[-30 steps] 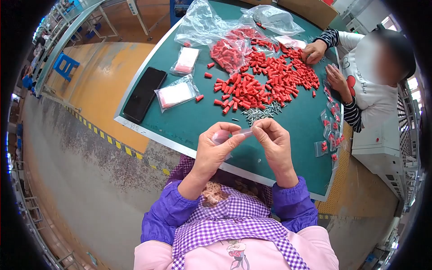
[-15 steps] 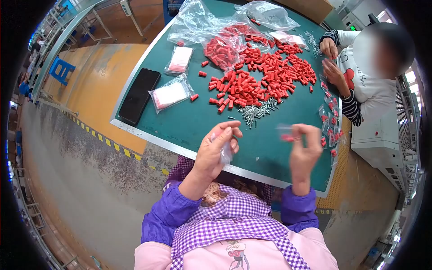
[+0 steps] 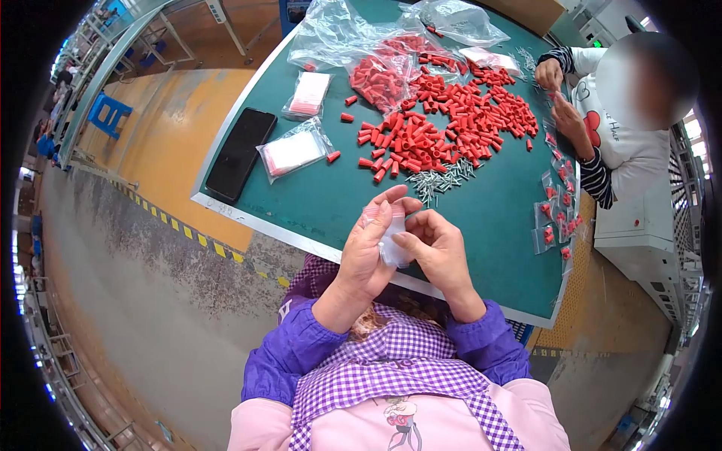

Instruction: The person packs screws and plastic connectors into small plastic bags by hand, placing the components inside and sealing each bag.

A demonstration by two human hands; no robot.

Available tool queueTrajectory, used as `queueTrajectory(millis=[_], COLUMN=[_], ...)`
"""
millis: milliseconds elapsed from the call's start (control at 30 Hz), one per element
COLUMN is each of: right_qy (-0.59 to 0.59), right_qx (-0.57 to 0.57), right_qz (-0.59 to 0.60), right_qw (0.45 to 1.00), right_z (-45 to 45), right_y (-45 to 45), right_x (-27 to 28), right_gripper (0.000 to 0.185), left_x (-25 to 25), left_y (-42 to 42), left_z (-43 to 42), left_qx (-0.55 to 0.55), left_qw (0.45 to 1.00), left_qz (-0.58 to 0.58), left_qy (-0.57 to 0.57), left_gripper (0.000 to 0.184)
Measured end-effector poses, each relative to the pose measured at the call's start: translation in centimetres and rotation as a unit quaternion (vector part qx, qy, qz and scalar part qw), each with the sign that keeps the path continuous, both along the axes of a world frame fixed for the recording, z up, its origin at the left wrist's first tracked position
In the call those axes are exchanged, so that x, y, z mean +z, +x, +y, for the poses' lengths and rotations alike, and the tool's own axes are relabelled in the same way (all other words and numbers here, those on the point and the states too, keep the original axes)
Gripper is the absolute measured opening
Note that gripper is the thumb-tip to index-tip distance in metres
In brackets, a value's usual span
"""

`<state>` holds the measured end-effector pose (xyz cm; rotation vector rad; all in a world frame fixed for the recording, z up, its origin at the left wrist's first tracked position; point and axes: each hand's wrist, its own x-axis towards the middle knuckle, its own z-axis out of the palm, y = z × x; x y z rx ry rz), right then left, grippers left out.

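My left hand (image 3: 366, 252) is wrapped round a stack of small clear plastic bags (image 3: 392, 239) with red-striped tops. The fingers of my right hand (image 3: 444, 259) pinch at the right side of these bags, close to my left fingers. Beyond my hands lies a small pile of silver screws (image 3: 444, 180), next to a large heap of red plastic caps (image 3: 436, 128). Several small filled bags with red pieces (image 3: 547, 233) lie along the right edge of the table.
A black phone (image 3: 241, 155) and two packs of bags, one nearer (image 3: 293, 152) and one farther (image 3: 308, 94), lie at the left. Large clear bags (image 3: 331, 37) are at the back. Across the right edge, a co-worker's hands (image 3: 560, 98) are close together over the table.
My right hand moved out to the right with a small bag holding red, then came back without it to the bags in my left hand. The co-worker's hands have come together.
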<state>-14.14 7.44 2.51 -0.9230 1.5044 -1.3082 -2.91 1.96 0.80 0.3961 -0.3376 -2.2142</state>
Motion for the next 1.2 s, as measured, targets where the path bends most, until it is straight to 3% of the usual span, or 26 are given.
queueTrajectory(millis=[133,200,233,300,433,533,600,733,867,933,1033,1133,1200], right_qy=[-0.051,-0.032,-0.031,-0.112,-0.097,-0.086,-0.083,-0.083,-0.051,-0.065,-0.058,-0.069,-0.153], right_qx=[-0.045,-0.055,-0.054,-0.100,-0.122,-0.117,-0.109,-0.067,-0.066,-0.121,-0.117,-0.091,-0.004], right_qz=[0.014,0.149,0.150,0.216,0.176,0.147,0.128,0.112,0.131,0.274,0.333,0.436,0.548], right_qw=[0.998,0.987,0.987,0.965,0.972,0.978,0.982,0.988,0.988,0.952,0.934,0.893,0.822], right_z=[-0.7,-0.5,-0.5,-0.7,-0.3,0.1,0.5,1.2,1.4,0.4,-0.7,-1.4,-1.8], right_y=[0.8,0.6,0.5,0.3,-0.7,-0.7,-0.2,0.4,-0.7,-1.9,-3.2,-3.8,-4.8], right_x=[-0.7,0.0,-0.1,-0.4,-0.5,-0.3,-0.4,-0.9,-0.7,-0.7,-1.1,-1.3,-0.9], right_gripper=[0.011,0.011,0.011,0.010,0.011,0.012,0.012,0.013,0.015,0.012,0.008,0.010,0.020], left_x=[-0.1,0.4,0.4,0.4,0.2,-0.9,-0.1,0.8,-0.1,-0.3,-0.3,-0.5,-0.4], left_y=[0.3,0.3,0.2,0.1,0.7,1.6,1.6,1.1,1.2,1.2,1.2,1.0,1.2], left_z=[0.1,0.1,0.1,0.1,-0.1,-0.3,0.3,0.8,1.0,1.1,1.1,1.3,1.1], left_qx=[-0.022,-0.023,-0.022,-0.016,0.003,-0.049,-0.071,-0.051,-0.033,0.022,0.044,0.074,0.069], left_qw=[1.000,1.000,1.000,0.999,0.996,0.997,0.993,0.973,0.966,0.951,0.939,0.934,0.937], left_qz=[0.001,0.008,0.009,0.022,-0.050,-0.015,-0.089,-0.223,-0.254,-0.289,-0.313,-0.312,-0.305], left_qy=[-0.014,0.017,0.018,0.042,0.078,0.060,0.007,0.013,-0.037,-0.107,-0.136,-0.159,-0.157], left_gripper=[0.038,0.035,0.035,0.035,0.038,0.043,0.047,0.024,0.013,0.008,0.007,0.010,0.011])
